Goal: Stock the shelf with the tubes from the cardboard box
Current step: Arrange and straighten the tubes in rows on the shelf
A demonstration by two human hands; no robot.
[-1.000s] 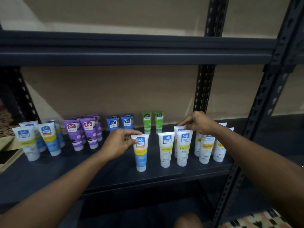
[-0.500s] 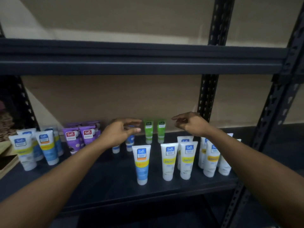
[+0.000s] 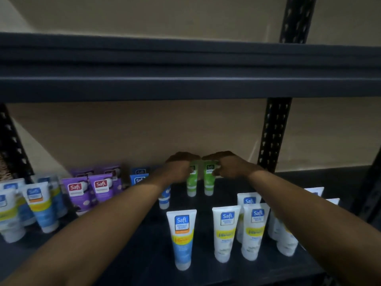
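— What's nearest?
— A blue tube (image 3: 182,238), upright at the shelf (image 3: 144,254) front. White tubes (image 3: 224,234) stand just right of it.
— And behind it?
— The left green tube (image 3: 191,182) and right green tube (image 3: 208,180), both upright. The left hand (image 3: 178,168) curls over one top, the right hand (image 3: 225,165) over the other. Purple tubes (image 3: 88,190) stand far left.

Both bare forearms reaching forward side by side, left hand (image 3: 179,168) and right hand (image 3: 225,166) nearly touching, fingers curling downward

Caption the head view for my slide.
Left hand holds the left green tube, right hand the right green tube, at the back of the shelf.
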